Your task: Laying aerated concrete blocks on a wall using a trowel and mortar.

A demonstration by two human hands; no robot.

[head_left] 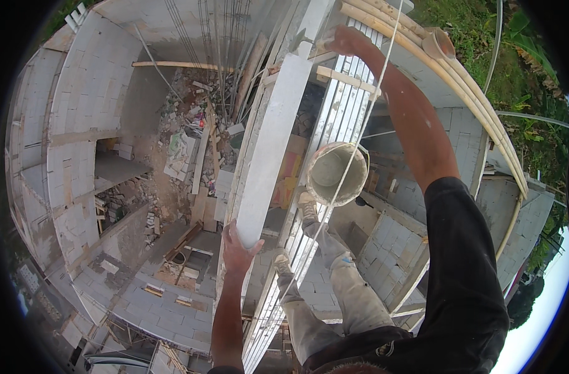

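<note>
While a mortar-smeared bucket (pixel 337 173) hangs on a rope (pixel 359 128) between both arms, the left hand (pixel 238 248) wraps its fingers around the end of a long pale beam (pixel 269 148) and the right hand (pixel 344 41) closes on the top of a metal ladder (pixel 334 124)
Judged from here, steady holds and feet planted on the rungs matter most; block walls (pixel 85 100) ring a rubble-strewn floor (pixel 185 149) far below, with grass (pixel 515 56) beyond
</note>
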